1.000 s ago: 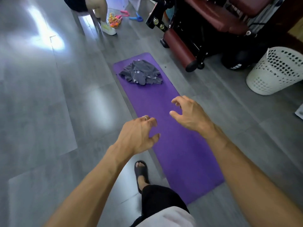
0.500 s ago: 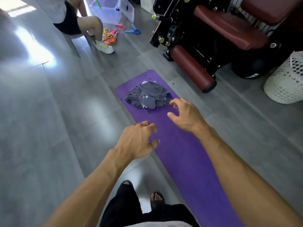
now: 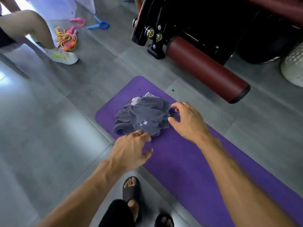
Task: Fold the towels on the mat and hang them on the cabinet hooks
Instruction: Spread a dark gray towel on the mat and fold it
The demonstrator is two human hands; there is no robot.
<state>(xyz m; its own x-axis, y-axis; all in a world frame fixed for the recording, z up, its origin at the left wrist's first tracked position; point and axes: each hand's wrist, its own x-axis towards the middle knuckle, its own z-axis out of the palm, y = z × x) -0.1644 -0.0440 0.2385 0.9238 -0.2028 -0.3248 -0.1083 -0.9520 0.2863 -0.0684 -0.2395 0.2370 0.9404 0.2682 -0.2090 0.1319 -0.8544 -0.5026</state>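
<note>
Hands (image 3: 157, 136) now nearer towels (image 3: 144, 115)

Towels (image 3: 144, 117): soft grey cloth, matt, crumpled. Mat (image 3: 188, 161): purple foam-like, matt, smooth. Floor (image 3: 49, 128): grey tiles, semi-gloss, reflecting light. Bolster (image 3: 208, 69), far right: dark red vinyl-like, slight sheen. Frame (image 3: 144, 27): black, glossy, looks metal. Basket (image 3: 293, 68): white, perforated, material unclear

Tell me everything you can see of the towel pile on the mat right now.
The towel pile is a crumpled, unfolded heap of soft grey cloth with small white print on its near side and a paler piece showing at the far edge. It lies at the far end of the purple mat. The left hand reaches its near edge; the right hand hovers open-fingered at its right side. Neither grips it yet.
</note>
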